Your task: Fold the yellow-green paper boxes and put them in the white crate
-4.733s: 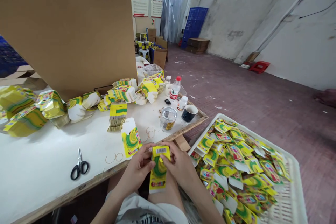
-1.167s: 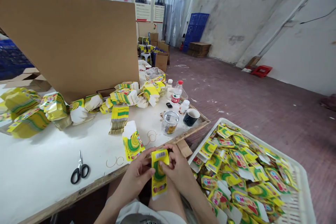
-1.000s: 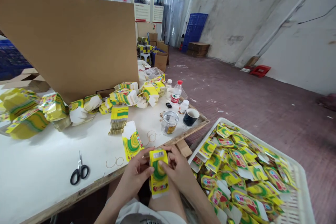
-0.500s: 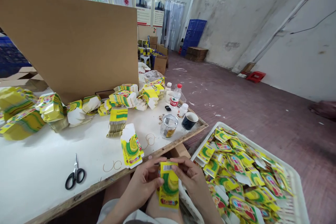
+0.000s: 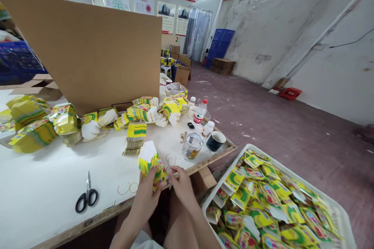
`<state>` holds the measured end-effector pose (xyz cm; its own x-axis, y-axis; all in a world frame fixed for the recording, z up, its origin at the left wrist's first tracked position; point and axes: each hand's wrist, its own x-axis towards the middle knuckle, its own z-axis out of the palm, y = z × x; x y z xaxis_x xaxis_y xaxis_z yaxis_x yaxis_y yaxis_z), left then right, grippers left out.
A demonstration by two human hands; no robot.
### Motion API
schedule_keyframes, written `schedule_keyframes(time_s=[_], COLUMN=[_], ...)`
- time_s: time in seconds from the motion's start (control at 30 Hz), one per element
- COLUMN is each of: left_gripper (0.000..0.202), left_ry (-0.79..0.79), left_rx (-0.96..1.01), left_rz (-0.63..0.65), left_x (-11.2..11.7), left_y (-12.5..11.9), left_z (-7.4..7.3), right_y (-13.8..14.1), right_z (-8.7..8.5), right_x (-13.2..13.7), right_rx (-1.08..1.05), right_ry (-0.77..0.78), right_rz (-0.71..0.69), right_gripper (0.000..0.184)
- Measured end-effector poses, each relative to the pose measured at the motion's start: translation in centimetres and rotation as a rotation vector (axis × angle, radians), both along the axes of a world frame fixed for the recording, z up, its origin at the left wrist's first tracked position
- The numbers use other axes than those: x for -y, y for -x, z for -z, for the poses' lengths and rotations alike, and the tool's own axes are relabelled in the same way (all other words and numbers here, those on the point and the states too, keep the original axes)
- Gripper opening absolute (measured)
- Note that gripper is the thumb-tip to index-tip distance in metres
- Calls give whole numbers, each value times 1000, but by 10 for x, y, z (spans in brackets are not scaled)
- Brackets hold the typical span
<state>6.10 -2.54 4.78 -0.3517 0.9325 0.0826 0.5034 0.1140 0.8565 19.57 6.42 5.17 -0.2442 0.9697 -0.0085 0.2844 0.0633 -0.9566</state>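
A small stack of flat yellow-green cartons [image 5: 150,161] lies at the near edge of the white table [image 5: 43,186]. My left hand [image 5: 148,190] rests against the stack's lower side, its fingers curled onto the cartons. My right hand [image 5: 180,183] is at the stack's right corner, fingertips pinching its edge. The folded carton seen earlier is no longer in my hands. To my right a white plastic crate [image 5: 336,218] holds several folded yellow-green cartons [image 5: 263,206].
Black scissors [image 5: 86,198] and rubber bands [image 5: 128,188] lie on the table. Behind stand a glass jar [image 5: 192,146], a dark mug [image 5: 216,141], a water bottle [image 5: 200,111], carton piles [image 5: 32,124] and a large cardboard sheet [image 5: 87,50].
Both hands held one carton over my lap; now that carton is gone from them and they have moved up to the carton stack at the table's edge. The camera tilted up.
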Motion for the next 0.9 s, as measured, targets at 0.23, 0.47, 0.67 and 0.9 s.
schedule_keyframes(time_s=[0.23,0.47,0.67,0.9], left_gripper=[49,48,40,38], left_ry=[-117,-166,-77,-126], left_rx=[176,1082,1380,1199], left_rz=[-179,-195,81,-24], left_x=[7,3,4,1], left_y=[8,-5,-18,-25], left_z=[-17,-45,-52,-44], right_y=[31,5,-14,-18], right_z=[7,-17,-30,-35], right_x=[-2,26,42,49], right_rx=[-191,-457,-607,-454], right_ry=[89,364,511,280], right_rz=[32,-52,-39,-91], right_gripper=[32,50,38,39])
